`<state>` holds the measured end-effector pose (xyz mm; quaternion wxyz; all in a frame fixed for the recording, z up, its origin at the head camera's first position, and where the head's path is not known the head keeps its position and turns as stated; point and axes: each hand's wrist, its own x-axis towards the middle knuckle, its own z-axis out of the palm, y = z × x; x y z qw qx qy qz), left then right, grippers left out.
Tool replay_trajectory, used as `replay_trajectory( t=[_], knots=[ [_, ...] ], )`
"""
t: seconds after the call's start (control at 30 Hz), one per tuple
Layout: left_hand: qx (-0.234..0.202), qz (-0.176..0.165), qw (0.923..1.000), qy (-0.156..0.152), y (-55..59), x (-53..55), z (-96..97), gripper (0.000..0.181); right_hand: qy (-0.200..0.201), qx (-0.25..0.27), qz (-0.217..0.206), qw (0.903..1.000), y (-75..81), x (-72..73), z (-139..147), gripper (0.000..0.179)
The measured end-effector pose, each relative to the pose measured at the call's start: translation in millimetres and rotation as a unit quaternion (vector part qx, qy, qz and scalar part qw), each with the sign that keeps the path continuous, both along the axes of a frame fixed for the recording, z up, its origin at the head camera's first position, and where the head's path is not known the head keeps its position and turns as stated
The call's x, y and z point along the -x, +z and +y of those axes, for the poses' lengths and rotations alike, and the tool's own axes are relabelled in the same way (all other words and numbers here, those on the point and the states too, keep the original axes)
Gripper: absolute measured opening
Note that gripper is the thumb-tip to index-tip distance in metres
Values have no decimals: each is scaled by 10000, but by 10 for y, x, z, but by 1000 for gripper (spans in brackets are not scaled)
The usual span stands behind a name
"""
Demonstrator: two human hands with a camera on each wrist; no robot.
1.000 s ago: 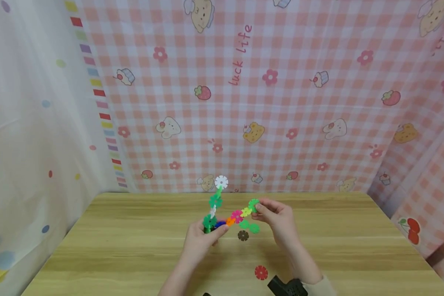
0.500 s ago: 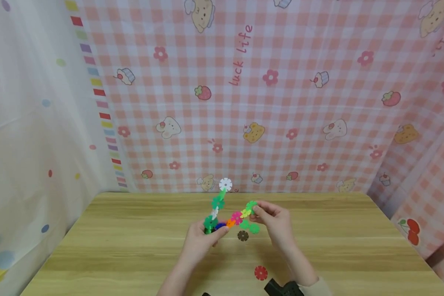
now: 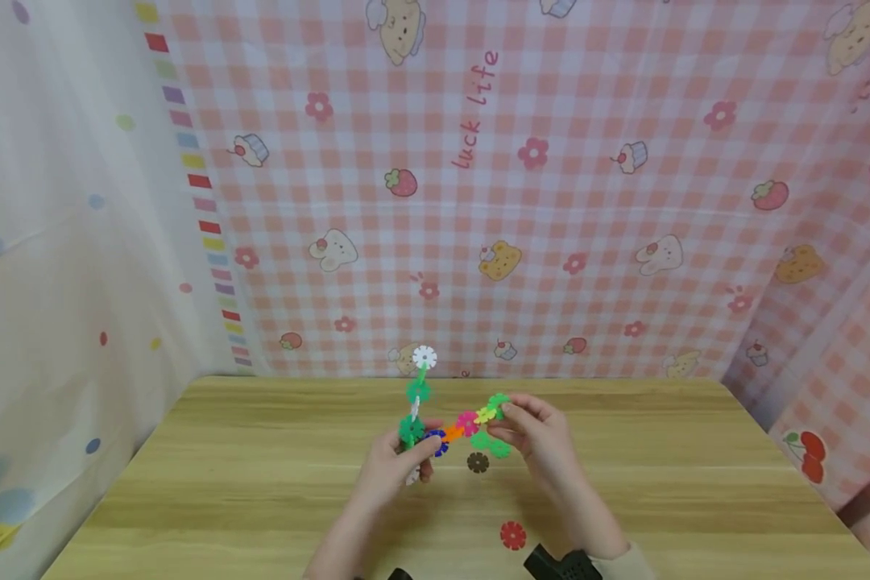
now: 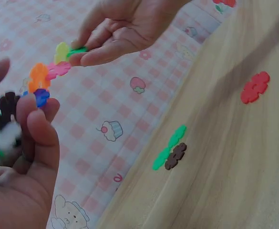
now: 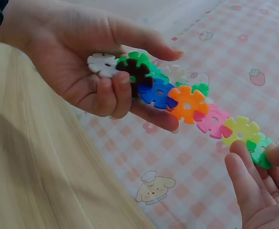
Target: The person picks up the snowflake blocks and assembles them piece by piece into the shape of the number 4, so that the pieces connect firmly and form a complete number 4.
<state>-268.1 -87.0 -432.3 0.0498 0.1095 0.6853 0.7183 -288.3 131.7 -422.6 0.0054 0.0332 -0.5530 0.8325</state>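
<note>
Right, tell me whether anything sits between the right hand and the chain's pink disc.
Yes, two: the green end disc, pinched by the right hand, then the yellow disc, joined to the pink disc.

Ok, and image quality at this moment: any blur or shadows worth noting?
Left wrist: the white piece by the left hand is blurred, and a dark shadow band crosses the table; right wrist: a broad shadow lies on the table, while the orange disc's notches read clearly; head: lighting looks fairly even, without strong glare.
</note>
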Motion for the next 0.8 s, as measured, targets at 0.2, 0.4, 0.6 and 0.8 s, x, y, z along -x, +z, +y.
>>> replay_trajectory(
  t=[0.2, 0.4, 0.6, 0.8],
  knots=[
    [-781, -302, 9962, -256, 1, 13, -34, 43, 116, 503, -17, 9987, 0, -4, -6, 14],
    [-1306, -385, 9894, -507, -23, 15, -50, 44, 19, 825, -70, 9966, 0, -9, -32, 14],
    [-2154, -234, 9732, -774, -88, 13, -42, 22, -105, 1050, -124, 9943, -3, -10, -56, 17],
    [-2245, -298, 9692, -969, -129, -4, 27, 26, -171, 1154, -219, 9929, -3, -18, -107, 21]
  ],
)
